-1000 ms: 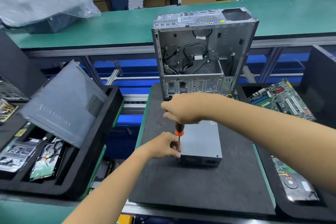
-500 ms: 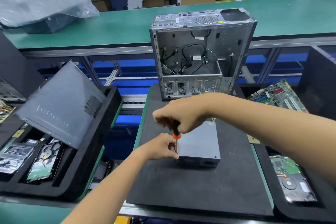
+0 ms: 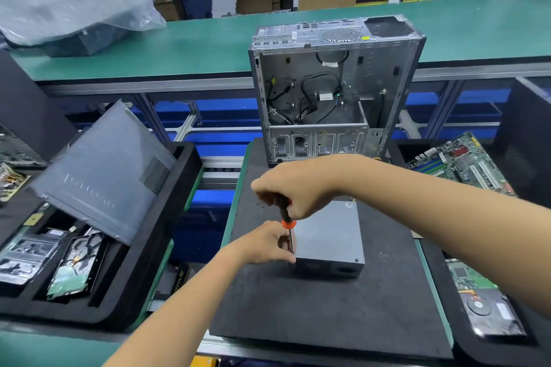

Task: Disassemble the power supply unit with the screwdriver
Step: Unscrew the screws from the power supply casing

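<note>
Head view — right hand (image 3: 293,188) clenched round screwdriver (image 3: 285,214) handle, shaft upright just below it, left hand (image 3: 268,243) pinching the shaft at the PSU's (image 3: 326,237) left edge, PSU on mat (image 3: 328,313) — case (image 3: 334,86) beyond.

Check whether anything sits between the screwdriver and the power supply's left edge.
Nothing visible blocks it. The right hand holds the black, orange-collared screwdriver upright, shaft down at the grey metal power supply box; the left hand steadies the shaft there.
</note>
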Action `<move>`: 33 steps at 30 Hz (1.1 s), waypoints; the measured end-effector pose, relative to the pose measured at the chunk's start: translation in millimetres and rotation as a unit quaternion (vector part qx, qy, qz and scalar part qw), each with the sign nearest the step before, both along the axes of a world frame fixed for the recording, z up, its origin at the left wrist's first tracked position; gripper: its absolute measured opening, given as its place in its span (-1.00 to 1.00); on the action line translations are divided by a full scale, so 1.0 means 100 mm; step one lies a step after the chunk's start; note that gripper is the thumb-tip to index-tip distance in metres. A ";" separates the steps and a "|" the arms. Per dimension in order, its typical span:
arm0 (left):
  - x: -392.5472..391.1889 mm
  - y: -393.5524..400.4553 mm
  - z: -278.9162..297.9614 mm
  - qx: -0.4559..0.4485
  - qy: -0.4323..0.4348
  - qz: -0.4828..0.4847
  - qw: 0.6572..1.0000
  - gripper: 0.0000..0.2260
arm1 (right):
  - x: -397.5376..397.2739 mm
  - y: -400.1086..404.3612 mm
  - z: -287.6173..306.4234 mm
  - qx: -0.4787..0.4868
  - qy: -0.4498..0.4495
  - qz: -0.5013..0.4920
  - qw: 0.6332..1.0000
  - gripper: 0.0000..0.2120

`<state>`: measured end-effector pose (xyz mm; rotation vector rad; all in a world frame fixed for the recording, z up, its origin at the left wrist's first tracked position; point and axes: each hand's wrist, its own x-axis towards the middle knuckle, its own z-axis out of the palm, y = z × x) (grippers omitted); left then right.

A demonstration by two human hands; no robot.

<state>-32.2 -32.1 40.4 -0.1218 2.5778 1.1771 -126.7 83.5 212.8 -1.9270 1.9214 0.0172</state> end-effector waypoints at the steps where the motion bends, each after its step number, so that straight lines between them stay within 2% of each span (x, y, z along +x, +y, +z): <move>1: 0.00 0.00 -0.01 0.000 -0.002 0.007 1.000 -0.80 | 0.00 -0.01 -0.01 0.005 0.024 -0.013 1.000 -0.79; 5: 0.02 0.00 0.00 0.004 -0.009 0.018 1.000 -0.81 | -0.01 -0.05 -0.05 0.018 0.148 -0.068 0.986 -0.68; 9: 0.01 0.00 0.01 -0.001 -0.003 0.006 1.000 -0.81 | -0.03 -0.02 0.01 0.014 0.072 -0.022 0.997 -0.91; 13: -0.01 0.00 0.01 0.005 0.006 0.001 1.000 -0.77 | -0.08 -0.01 0.05 0.025 -0.008 -0.019 0.999 -0.77; 20: -0.03 -0.01 0.03 0.001 -0.003 -0.008 1.000 -0.75 | -0.09 0.00 0.03 0.027 -0.054 -0.020 0.998 -0.76; 22: -0.03 0.00 0.03 -0.001 -0.005 -0.007 1.000 -0.77 | -0.07 0.01 0.01 0.018 -0.014 -0.017 1.000 -0.77; 26: -0.02 0.00 0.02 -0.009 -0.007 0.001 1.000 -0.82 | -0.04 0.01 -0.05 0.033 0.145 -0.076 0.986 -0.64; 28: -0.02 -0.01 0.01 -0.008 -0.007 0.002 1.000 -0.82 | -0.02 -0.01 -0.08 0.015 0.188 -0.052 0.981 -0.67; 33: -0.01 -0.02 0.02 0.002 -0.001 -0.005 1.000 -0.81 | 0.01 0.06 0.01 -0.016 0.077 -0.005 0.997 -0.81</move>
